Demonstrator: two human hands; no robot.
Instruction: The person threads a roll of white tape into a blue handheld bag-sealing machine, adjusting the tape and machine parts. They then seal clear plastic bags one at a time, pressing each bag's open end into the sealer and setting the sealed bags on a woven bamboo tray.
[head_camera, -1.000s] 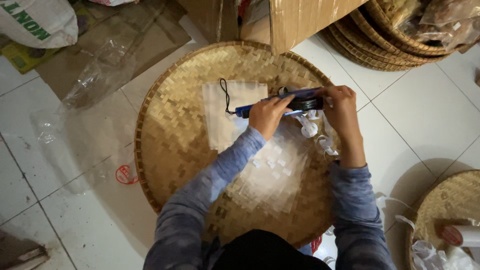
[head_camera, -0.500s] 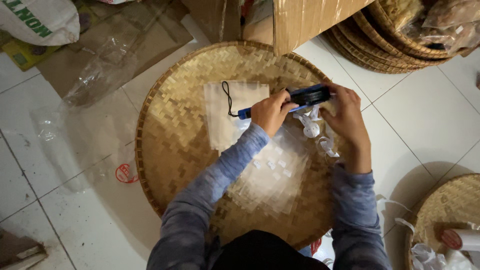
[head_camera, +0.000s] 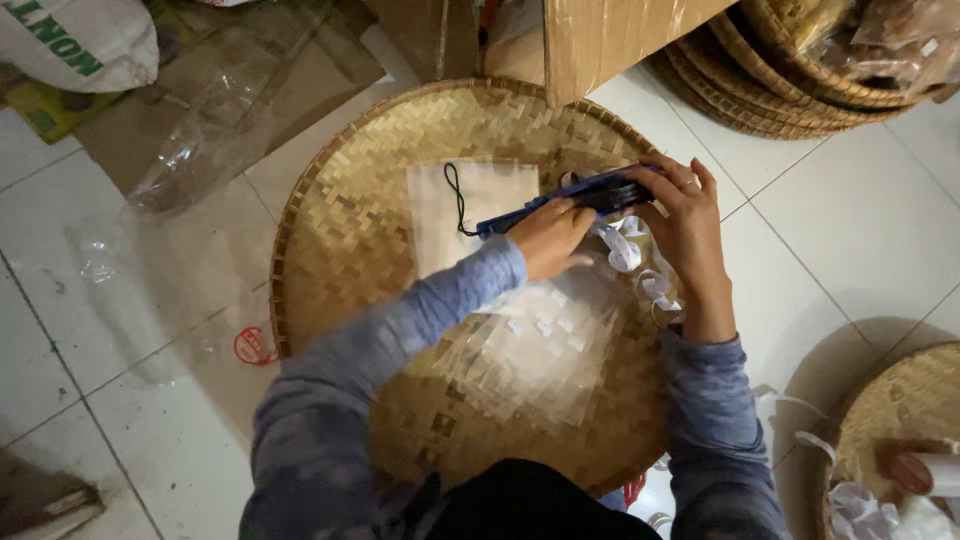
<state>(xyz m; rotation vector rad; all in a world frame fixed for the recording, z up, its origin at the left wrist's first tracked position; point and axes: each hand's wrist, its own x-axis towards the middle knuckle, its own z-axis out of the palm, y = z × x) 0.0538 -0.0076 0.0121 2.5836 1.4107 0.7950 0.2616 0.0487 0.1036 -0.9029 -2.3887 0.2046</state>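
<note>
Both hands on a blue/black tool, looks like a handheld sealer or label gun w/ a thin black cord off its left end. It's held just above the far-centre of a big round woven tray on the tiled floor.

- Left hand: curled shut under/around the blue end of the tool, fingers wrapped, thumb side up.
- Right hand: closed over the black end from the right, fingertips on top. Ring visible on 1 finger.
- White strip, curly tape or label backing, hangs below the tool between the 2 hands. Can't tell if it's fed into the tool.
- Flat pale sheet lies on the tray just left of the tool, cord crossing its corner.
- Clear plastic bags, blurred, piled on the tray nearer the person, below the hands.

Handling, my read: tool is rigid plastic, light, 1-hand weight; best grip is mid-body, clear of the working end, and mind the cord snagging. Strip is soft, thin, tears or kinks easily, so pinch near the free end. Bags are slippery and floppy, take them by an edge or corner.

Around: cardboard box beyond the tray, stacked woven trays top right, another tray bottom right, clear plastic sheeting on the floor at left.
</note>
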